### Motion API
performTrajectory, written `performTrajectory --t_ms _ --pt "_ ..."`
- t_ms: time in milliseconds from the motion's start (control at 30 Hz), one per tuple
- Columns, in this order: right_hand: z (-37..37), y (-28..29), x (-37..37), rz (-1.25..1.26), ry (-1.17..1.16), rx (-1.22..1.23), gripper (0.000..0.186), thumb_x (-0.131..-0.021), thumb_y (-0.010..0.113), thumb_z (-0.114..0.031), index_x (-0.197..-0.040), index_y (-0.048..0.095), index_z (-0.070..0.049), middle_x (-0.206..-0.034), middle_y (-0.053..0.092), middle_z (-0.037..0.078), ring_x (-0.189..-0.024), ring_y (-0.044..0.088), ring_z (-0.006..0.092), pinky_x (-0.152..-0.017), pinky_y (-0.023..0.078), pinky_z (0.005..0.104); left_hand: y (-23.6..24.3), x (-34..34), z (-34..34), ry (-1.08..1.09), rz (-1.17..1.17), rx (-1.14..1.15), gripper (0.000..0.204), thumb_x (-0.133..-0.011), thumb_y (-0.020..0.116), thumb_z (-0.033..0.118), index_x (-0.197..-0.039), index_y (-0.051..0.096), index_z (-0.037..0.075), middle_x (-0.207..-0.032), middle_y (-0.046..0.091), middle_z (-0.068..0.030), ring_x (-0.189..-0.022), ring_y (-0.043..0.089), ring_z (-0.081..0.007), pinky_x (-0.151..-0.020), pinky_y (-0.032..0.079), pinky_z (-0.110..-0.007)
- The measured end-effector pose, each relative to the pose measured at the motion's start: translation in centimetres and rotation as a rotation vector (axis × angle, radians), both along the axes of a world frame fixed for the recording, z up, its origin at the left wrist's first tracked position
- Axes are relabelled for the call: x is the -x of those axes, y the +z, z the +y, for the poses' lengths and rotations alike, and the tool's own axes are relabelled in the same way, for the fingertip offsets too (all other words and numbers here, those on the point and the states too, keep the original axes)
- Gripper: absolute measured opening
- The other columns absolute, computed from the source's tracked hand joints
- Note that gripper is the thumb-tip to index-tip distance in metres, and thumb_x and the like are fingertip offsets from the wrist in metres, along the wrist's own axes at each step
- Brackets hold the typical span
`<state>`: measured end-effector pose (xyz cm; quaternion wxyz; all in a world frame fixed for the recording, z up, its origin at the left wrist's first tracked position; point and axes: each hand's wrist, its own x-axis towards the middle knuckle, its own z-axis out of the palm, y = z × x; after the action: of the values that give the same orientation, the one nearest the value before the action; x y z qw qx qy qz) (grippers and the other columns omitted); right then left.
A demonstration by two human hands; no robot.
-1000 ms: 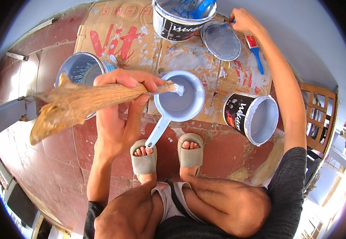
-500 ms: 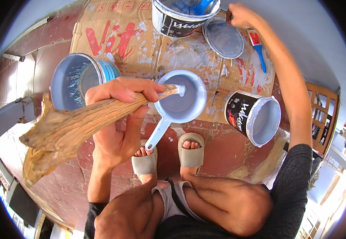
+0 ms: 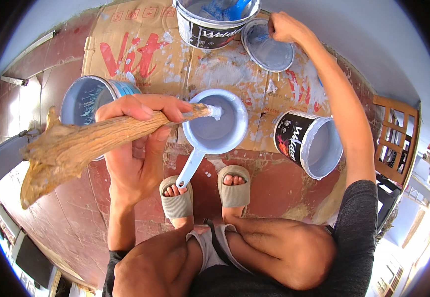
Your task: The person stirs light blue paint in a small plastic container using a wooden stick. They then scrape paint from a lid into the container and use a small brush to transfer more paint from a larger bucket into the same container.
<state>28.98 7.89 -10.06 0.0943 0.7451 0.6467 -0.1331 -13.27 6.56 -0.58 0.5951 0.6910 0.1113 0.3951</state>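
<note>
My left hand (image 3: 138, 143) is closed round a gnarled piece of wood (image 3: 96, 143), whose narrow end wears a blob of pale paint. That tip hangs over a light-blue dipper (image 3: 227, 129), its handle pointing toward my feet. At the upper right, my right hand (image 3: 285, 27) is closed over a paint-smeared round lid (image 3: 270, 52); whatever its fingertips hold is hidden. Beside the lid stands a paint bucket (image 3: 207, 34) with a blue tool (image 3: 234, 11) inside. A smaller black-labelled paint tub (image 3: 308, 143) lies on its side below my right forearm.
Paint-spattered cardboard (image 3: 215, 72) covers part of the red tiled floor (image 3: 269, 188). A blue-striped bucket (image 3: 84, 101) sits tipped at the left, partly behind my left hand. My sandalled feet (image 3: 178, 198) are close to the dipper. A wooden rack (image 3: 395, 138) stands at the right.
My right hand has moved from the lid's outer edge to over the lid. My forearm now covers most of the red-and-blue brush. The view has shifted slightly; my left hand keeps its hold.
</note>
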Motion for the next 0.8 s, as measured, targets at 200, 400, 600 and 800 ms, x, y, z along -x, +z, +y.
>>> performTrajectory --t_ms 200,400,600,800 --pt "0.7 0.6 0.8 -0.077 0.042 0.01 0.018 -0.068 0.066 -0.008 -0.083 0.069 0.002 -0.088 0.068 0.024 -0.085 0.066 0.0399 -0.072 0.054 0.0453 0.7 0.1 -0.6 0.035 0.049 -0.005 0.029 -0.091 0.047 -0.013 -0.114 0.035 0.001 -0.099 0.057 -0.0175 -0.099 0.062 -0.0292 -0.09 0.05 -0.039" --pt "-0.9 4.4 -2.8 0.013 -0.056 -0.123 0.024 -0.08 0.072 -0.024 -0.086 0.07 0.0 -0.077 0.069 0.018 -0.075 0.067 0.033 -0.069 0.051 0.0432 0.6 0.5 -1.0 0.078 0.076 0.034 0.024 -0.094 0.048 -0.008 -0.114 0.038 0.001 -0.099 0.058 -0.0145 -0.1 0.062 -0.0252 -0.091 0.049 -0.038" --pt "-2.7 6.2 -2.2 0.151 -0.396 -0.153 0.035 -0.09 0.063 -0.032 -0.083 0.07 0.002 -0.074 0.07 0.013 -0.067 0.066 0.0248 -0.064 0.051 0.0417 0.9 0.7 -1.3 0.096 0.101 0.049 0.022 -0.095 0.049 -0.004 -0.114 0.038 0.001 -0.099 0.059 -0.0137 -0.1 0.062 -0.0242 -0.091 0.049 -0.038" --pt "-2.7 4.8 -0.8 0.271 -0.611 0.041 0.033 -0.088 0.057 -0.021 -0.072 0.063 0.008 -0.066 0.067 0.011 -0.052 0.061 0.0176 -0.043 0.043 0.0358 0.9 0.6 -1.3 0.096 0.106 0.023 0.021 -0.096 0.049 -0.002 -0.114 0.038 0.001 -0.098 0.059 -0.0136 -0.1 0.062 -0.0246 -0.09 0.049 -0.038"
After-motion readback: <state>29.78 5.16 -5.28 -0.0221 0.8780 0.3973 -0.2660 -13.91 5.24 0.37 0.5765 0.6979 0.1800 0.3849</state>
